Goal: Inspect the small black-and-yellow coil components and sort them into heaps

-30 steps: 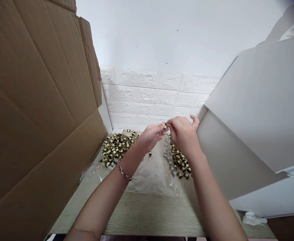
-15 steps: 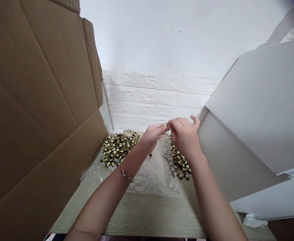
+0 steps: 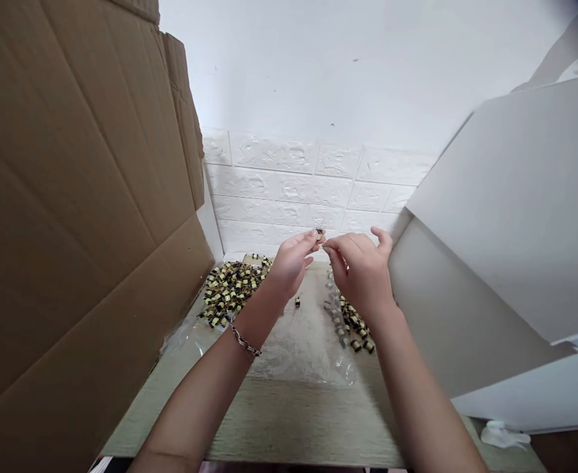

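Note:
Between the thumb and fingers of my left hand [image 3: 291, 261] is a small black-and-yellow component [image 3: 319, 234]. My right hand [image 3: 360, 266] is just to its right, thumb and forefinger pinched together near the component's lower side; whatever is in that pinch is too small to make out. A heap of similar components [image 3: 230, 289] lies left of my left wrist. Another heap [image 3: 355, 325] lies under and beside my right hand, partly covered by clear plastic. One single component [image 3: 297, 301] rests on the plastic sheet [image 3: 303, 348] between the heaps.
Brown cardboard [image 3: 82, 217] stands tall along the left side. White panels [image 3: 510, 210] rise on the right, and a white brick-patterned wall [image 3: 274, 157] is behind. A crumpled white item [image 3: 503, 435] lies at the lower right of the wooden table [image 3: 293, 420].
My hands have moved slightly apart, and the component in my left hand now shows clearly. The single component on the sheet is less hidden by my left arm.

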{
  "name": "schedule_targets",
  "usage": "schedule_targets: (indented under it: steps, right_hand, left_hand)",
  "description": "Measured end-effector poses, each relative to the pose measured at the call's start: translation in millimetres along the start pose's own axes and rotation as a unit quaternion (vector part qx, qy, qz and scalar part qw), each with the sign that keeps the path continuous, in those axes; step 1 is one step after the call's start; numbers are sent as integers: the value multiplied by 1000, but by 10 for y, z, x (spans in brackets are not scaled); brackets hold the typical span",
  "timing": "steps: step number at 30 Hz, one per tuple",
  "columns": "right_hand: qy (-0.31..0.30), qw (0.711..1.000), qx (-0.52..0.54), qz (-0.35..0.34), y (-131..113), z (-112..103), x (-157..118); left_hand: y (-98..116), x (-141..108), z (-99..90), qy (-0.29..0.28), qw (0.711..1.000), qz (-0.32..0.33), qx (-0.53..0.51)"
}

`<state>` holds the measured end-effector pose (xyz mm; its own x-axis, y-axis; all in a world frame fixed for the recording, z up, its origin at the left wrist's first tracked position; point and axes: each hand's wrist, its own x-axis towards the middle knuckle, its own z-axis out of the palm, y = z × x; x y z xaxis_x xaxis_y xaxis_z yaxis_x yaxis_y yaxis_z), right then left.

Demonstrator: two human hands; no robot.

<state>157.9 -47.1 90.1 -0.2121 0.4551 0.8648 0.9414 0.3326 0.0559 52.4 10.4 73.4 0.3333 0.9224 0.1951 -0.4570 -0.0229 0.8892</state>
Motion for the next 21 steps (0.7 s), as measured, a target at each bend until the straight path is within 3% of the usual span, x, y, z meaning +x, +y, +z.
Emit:
schedule_targets:
  steps: [3, 5, 10, 15, 21]
  right_hand:
    - [22, 998, 40, 32, 44, -5, 5]
    - [41, 995, 62, 61, 87, -9, 12]
    - [53, 973, 155, 165, 192, -14, 31]
    - [39, 930, 263, 256, 250, -21, 39]
    - [69, 928, 263, 252, 246, -62, 45]
  left_hand:
    - [17, -1, 15, 27, 990, 99, 99]
    - [22, -11, 23, 44, 966, 178, 184]
    - [42, -98, 52, 76, 859, 316, 396]
    - [41, -163, 92, 86, 791, 332, 507]
    - [-22, -157, 96, 97, 729, 364, 571]
